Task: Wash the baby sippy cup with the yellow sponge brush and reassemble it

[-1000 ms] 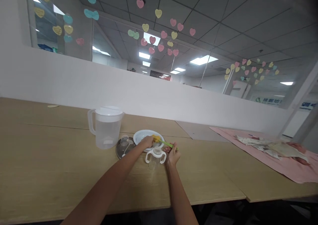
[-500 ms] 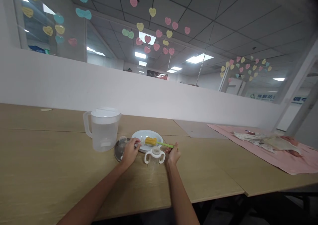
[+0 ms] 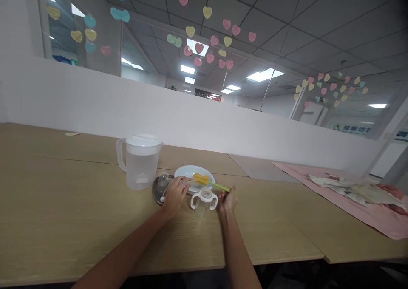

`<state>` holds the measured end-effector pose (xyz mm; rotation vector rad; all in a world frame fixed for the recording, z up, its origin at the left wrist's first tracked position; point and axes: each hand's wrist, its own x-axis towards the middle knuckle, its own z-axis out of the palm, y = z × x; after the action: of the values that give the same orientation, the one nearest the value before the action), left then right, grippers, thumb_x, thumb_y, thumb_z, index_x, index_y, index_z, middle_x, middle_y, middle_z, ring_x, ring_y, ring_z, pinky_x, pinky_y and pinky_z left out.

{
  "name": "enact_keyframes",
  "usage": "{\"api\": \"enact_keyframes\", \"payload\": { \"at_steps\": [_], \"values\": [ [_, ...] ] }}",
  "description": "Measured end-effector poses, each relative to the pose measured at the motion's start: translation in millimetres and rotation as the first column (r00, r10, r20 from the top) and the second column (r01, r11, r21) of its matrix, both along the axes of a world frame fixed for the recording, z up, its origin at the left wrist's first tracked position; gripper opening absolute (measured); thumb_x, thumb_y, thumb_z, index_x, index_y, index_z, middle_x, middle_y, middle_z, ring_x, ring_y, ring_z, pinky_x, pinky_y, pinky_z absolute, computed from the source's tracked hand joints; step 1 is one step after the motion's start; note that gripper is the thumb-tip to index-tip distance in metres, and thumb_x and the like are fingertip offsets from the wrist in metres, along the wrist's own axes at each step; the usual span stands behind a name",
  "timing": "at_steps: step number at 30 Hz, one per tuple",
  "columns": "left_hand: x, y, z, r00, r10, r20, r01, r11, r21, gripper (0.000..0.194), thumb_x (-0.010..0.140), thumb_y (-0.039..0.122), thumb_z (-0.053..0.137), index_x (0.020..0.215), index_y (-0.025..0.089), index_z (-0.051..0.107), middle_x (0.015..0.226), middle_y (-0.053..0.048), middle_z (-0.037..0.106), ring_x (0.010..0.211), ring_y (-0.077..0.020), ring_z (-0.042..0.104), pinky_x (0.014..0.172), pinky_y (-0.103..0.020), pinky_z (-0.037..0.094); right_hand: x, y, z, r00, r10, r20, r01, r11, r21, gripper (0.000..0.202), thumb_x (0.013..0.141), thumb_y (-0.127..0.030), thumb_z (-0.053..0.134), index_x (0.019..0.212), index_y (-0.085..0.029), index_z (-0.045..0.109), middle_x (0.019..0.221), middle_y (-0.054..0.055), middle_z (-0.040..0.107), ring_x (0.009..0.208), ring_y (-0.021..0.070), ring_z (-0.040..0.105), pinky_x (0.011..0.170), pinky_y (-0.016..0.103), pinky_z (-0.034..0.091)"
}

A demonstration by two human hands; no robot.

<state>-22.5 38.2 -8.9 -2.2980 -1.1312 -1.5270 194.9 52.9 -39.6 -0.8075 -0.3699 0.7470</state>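
Note:
My right hand (image 3: 227, 199) grips the green handle of a bottle brush (image 3: 207, 181), whose yellow sponge head hovers over a white plate (image 3: 188, 171). A clear two-handled baby cup (image 3: 204, 200) stands on the wooden table between my hands. Fingers curled, my left hand (image 3: 175, 193) rests at the plate's near-left edge, touching the brush's tip; I cannot tell if it grips it. Left of that hand lies a round dark lid (image 3: 158, 186) with a clear dome (image 3: 163, 179) on it.
A clear plastic pitcher (image 3: 139, 161) with a white lid stands left of the plate. A pink cloth (image 3: 344, 199) with crumpled fabric lies at the right. A white partition wall (image 3: 95, 106) runs along the back of the table (image 3: 63, 221).
My left hand drew back from the brush's sponge head to the plate's near-left edge. The brush stayed held over the plate. The view shifted slightly.

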Motion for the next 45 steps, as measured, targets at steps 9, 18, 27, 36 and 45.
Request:
{"api": "enact_keyframes", "payload": {
  "at_steps": [9, 18, 27, 36, 45],
  "values": [
    [-4, -4, 4.8, 0.996, -0.067, 0.056, 0.063, 0.996, 0.069, 0.027, 0.096, 0.032, 0.042, 0.104, 0.02, 0.065, 0.101, -0.006, 0.068, 0.098, -0.0188, 0.061, 0.092, -0.033, 0.046, -5, 1, 5.1, 0.987, 0.076, -0.14, -0.076, 0.997, 0.005, 0.037, 0.087, -0.05, 0.049, 0.065, -0.022, 0.039, 0.039, -0.012, 0.033, 0.031, 0.0048, 0.028, 0.034, 0.018, 0.026],
    [-6, -2, 7.9, 0.983, -0.141, 0.115, 0.145, 0.989, -0.034, 0.031, 0.095, 0.036, 0.043, 0.104, 0.02, 0.067, 0.104, -0.006, 0.071, 0.098, -0.0189, 0.065, 0.091, -0.031, 0.05, -8, 0, 5.1, 0.993, 0.111, -0.047, -0.111, 0.994, 0.013, 0.043, 0.087, -0.059, 0.045, 0.066, -0.022, 0.04, 0.039, -0.012, 0.032, 0.031, 0.0044, 0.026, 0.034, 0.018, 0.027],
    [-8, -1, 9.5, 0.966, -0.208, 0.151, 0.226, 0.968, -0.111, 0.03, 0.091, 0.038, 0.049, 0.103, 0.021, 0.069, 0.106, -0.005, 0.073, 0.098, -0.0197, 0.067, 0.093, -0.032, 0.052, -8, -4, 10.0, 0.983, 0.152, -0.1, -0.152, 0.988, 0.013, 0.04, 0.087, -0.055, 0.047, 0.066, -0.023, 0.038, 0.039, -0.012, 0.032, 0.032, 0.0048, 0.026, 0.037, 0.018, 0.031],
    [-5, -3, 11.8, 0.955, -0.225, 0.192, 0.25, 0.961, -0.118, 0.03, 0.089, 0.039, 0.051, 0.104, 0.02, 0.07, 0.106, -0.005, 0.073, 0.097, -0.0201, 0.068, 0.092, -0.033, 0.053, -11, -8, 15.0, 0.984, 0.154, -0.087, -0.155, 0.988, -0.005, 0.042, 0.088, -0.057, 0.044, 0.065, -0.022, 0.038, 0.039, -0.012, 0.032, 0.031, 0.005, 0.025, 0.035, 0.018, 0.029],
    [-5, -4, 12.7, 0.963, -0.227, 0.143, 0.244, 0.963, -0.118, 0.03, 0.09, 0.036, 0.051, 0.106, 0.02, 0.07, 0.108, -0.005, 0.072, 0.098, -0.0199, 0.068, 0.093, -0.033, 0.053, -12, -8, 13.9, 0.989, 0.141, -0.049, -0.142, 0.989, -0.025, 0.044, 0.087, -0.061, 0.042, 0.065, -0.023, 0.036, 0.038, -0.012, 0.033, 0.03, 0.0049, 0.025, 0.035, 0.019, 0.027]
  ]
}}
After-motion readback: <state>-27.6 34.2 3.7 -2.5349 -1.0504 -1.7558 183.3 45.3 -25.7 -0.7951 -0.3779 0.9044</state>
